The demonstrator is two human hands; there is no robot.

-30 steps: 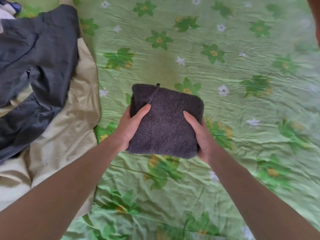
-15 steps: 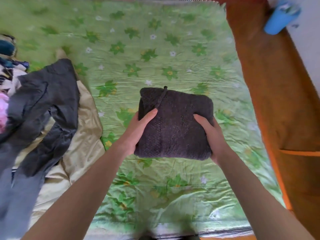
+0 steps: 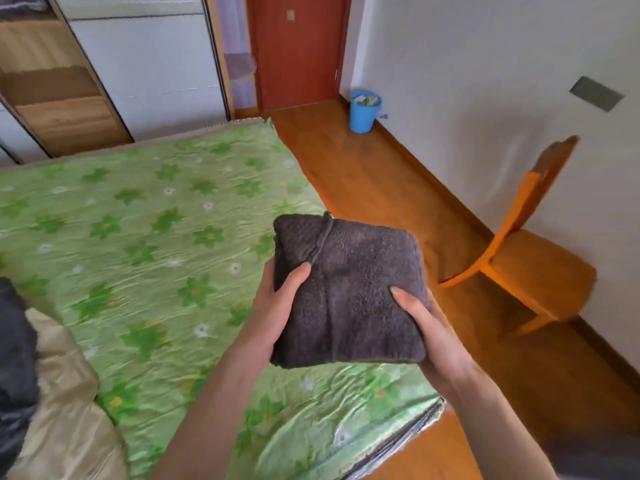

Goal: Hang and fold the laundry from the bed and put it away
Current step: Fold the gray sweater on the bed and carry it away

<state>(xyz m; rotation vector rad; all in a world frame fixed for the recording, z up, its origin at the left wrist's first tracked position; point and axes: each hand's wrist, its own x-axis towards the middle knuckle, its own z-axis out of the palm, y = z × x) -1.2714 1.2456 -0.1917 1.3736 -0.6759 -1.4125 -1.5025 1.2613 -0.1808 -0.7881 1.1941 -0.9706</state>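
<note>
Both hands, left hand (image 3: 273,306) and right hand (image 3: 429,327), gripping folded towel (image 3: 349,292), now lifted off bed (image 3: 138,237), probably bound for wardrobe (image 3: 62,81).

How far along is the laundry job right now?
Done: the dark grey towel is folded into a compact square. In hand: the left hand and right hand grip it from either side, lifted above the green bed sheet, not yet put away. Left: a dark garment and a beige cloth lie unfolded on the bed, with the wardrobe beyond.
</note>
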